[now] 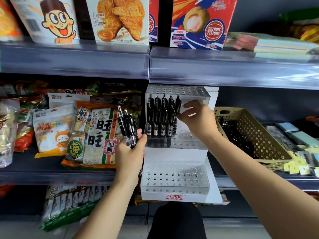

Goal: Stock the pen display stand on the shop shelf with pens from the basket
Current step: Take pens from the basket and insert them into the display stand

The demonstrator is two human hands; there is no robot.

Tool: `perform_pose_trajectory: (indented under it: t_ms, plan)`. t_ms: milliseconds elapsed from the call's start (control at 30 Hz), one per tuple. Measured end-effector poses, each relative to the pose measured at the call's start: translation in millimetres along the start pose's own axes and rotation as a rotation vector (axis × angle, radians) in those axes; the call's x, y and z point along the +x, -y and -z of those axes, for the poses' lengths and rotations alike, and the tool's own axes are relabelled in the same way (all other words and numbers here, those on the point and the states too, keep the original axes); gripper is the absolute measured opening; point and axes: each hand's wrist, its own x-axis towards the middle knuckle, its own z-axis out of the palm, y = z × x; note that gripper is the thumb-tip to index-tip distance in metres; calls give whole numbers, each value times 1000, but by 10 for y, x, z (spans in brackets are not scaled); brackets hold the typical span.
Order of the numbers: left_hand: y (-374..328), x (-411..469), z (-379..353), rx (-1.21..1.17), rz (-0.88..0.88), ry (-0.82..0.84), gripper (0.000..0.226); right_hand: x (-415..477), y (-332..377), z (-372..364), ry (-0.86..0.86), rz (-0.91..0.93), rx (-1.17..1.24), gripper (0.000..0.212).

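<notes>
A clear, tiered pen display stand point(176, 183) with a white base stands on the middle shelf. Several black pens point(159, 116) stand upright in the left part of its upper tier. My right hand point(196, 116) pinches one black pen point(177, 107) at the right end of that row, over the stand's holes. My left hand point(129, 152) grips a bunch of black pens point(126, 125) just left of the stand, their tips pointing up. The lower tier's holes hold no pens. A beige perforated basket point(255, 135) with more black pens sits right of the stand.
Snack bags point(96, 133) crowd the shelf left of the stand. Boxed snacks point(119, 19) line the shelf above, whose front edge overhangs the stand. Small stationery packs point(300, 152) lie right of the basket. More packets point(69, 200) fill the shelf below.
</notes>
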Motion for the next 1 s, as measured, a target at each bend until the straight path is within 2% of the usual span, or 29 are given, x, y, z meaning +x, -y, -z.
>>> perform_pose_trajectory:
  t_ms: [133, 200, 333, 467, 567, 667, 767, 867, 1000]
  plan:
    - [-78, -43, 87, -65, 28, 95, 5, -131, 18, 79, -105, 63, 4, 24]
    - [-116, -80, 126, -128, 56, 212, 15, -215, 59, 125, -89, 97, 69, 17]
    - [-181, -191, 96, -165, 76, 397, 23, -388, 217, 211, 45, 149, 162, 12]
    - [-224, -263, 37, -134, 92, 451, 16, -535, 341, 331, 222, 186, 192, 13]
    - [-231, -303, 27, -111, 109, 486, 20, -603, 356, 378, 330, 196, 196, 10]
    - [-229, -359, 6, -78, 150, 549, 12, -657, 340, 369, 490, 168, 210, 12]
    - [-228, -399, -8, -95, 185, 591, 4, -706, 277, 347, 640, 90, 374, 7]
    - [-226, -410, -21, -109, 146, 601, 6, -713, 195, 344, 628, -8, 434, 10]
    - [-192, -382, -69, -109, 118, 523, 12, -706, 159, 334, 555, -101, 540, 12]
